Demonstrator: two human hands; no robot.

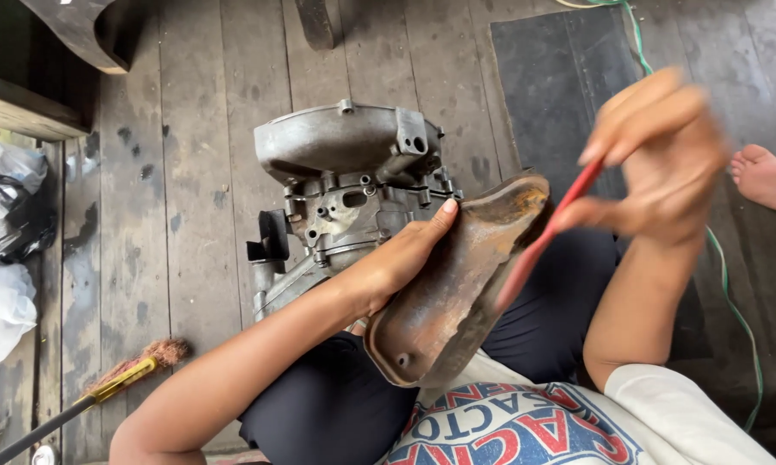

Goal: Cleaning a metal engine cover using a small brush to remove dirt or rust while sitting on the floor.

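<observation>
Seen from above, a seated person works over their lap on a wooden plank floor (190, 172). At the far left edge lie crumpled plastic bags (5, 250), and nearer the bottom left a brush with a yellow ferrule (121, 379) rests on the planks, well apart from both hands.

The left hand (396, 258) grips a rusty, shield-shaped metal cover (457, 293); the thumb presses its near face and the other fingers curl out of sight behind it, so it is held tilted above the knees. Just beyond those fingers stands a grey engine casing (353, 181) on the floor, close to the cover's upper edge.

To the right, the right hand (655, 164) pinches a thin red strip-like tool (551, 232) between thumb and fingers, its lower end laid against the cover's rim. The work looks like scraping or cleaning that rim; it would go best with the cover braced firmly and the strokes short and flat along the edge, away from the holding thumb.

The right hand and tool are motion-blurred, so the tool's exact kind and tip are hard to make out. A dark mat (560, 86) lies behind that hand, a green cord (732, 301) trails past it, and a bare foot (766, 176) is cut off at the right edge
</observation>
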